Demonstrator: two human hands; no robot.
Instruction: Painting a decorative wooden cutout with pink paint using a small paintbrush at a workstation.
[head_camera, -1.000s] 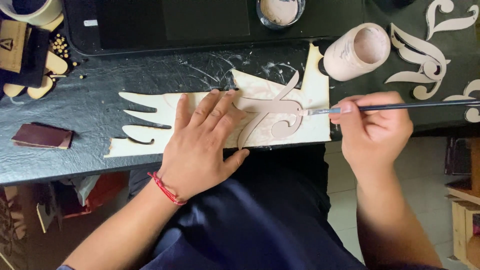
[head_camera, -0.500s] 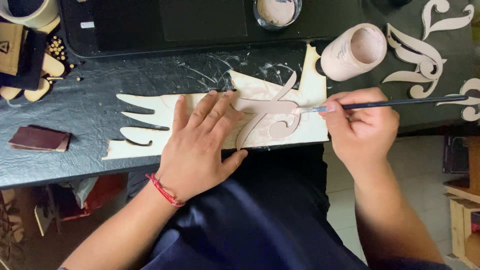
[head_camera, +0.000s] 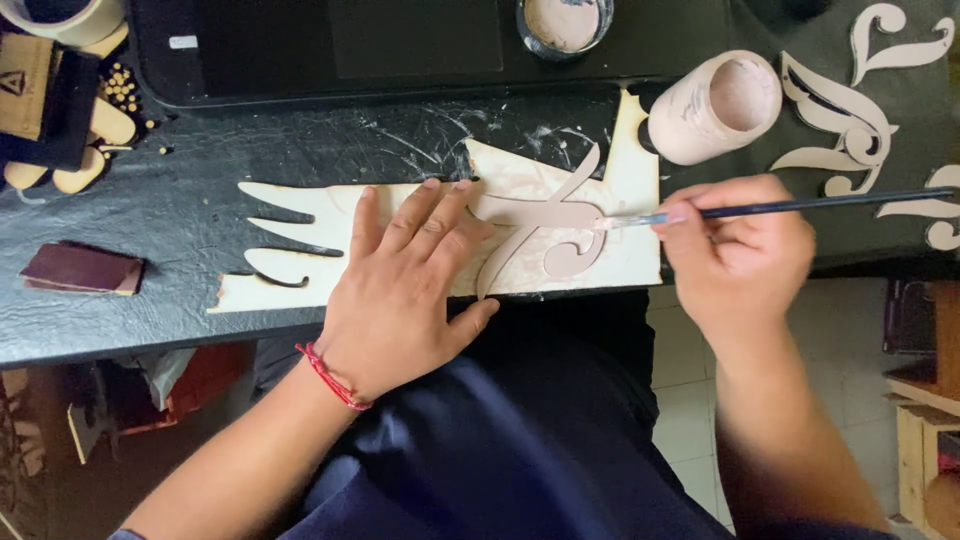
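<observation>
On the dark surface (head_camera: 150, 310), left hand (head_camera: 400, 290) flat, pinning thin, light, snappable cutout (head_camera: 545, 225); right hand (head_camera: 740, 250) pinching brush (head_camera: 800, 207).

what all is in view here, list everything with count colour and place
curly cutout: 1, beige-pink, on the board, centre
cutout board: 1, cream, along the table's near edge
paintbrush: 1, dark handle, tip on the curly cutout
paint cup: 1, pinkish, tipped on its side, upper right
paint jar: 1, top centre
scroll pieces: several, cream, far right
sanding block: 1, maroon, left
table: 1, black
left hand: flat on the board, red wrist cord
right hand: holds the paintbrush
</observation>
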